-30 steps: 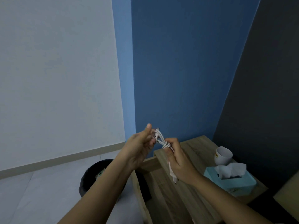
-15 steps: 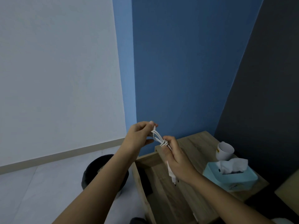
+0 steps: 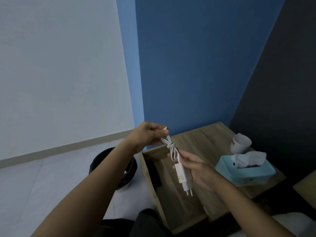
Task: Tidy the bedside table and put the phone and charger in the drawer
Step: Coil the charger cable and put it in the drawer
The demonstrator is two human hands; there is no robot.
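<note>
The left hand (image 3: 147, 135) pinches the knotted cable (image 3: 170, 146). The right hand (image 3: 196, 170) grips the white charger (image 3: 183, 177) above the open drawer (image 3: 179, 199).

Both forearms bare, extended forward. Left hand (image 3: 148, 135) raised, fingers (image 3: 162, 132) pinched shut. Right hand (image 3: 196, 170) lower, palm inward, fingers curled.

Wooden bedside table (image 3: 201, 139), white cup (image 3: 240, 145), teal tissue box (image 3: 246, 171) on top

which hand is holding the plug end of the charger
The right hand holds the charger by its white plug body, prongs pointing down over the open drawer. The left hand only pinches the bundled cable's upper end.
</note>
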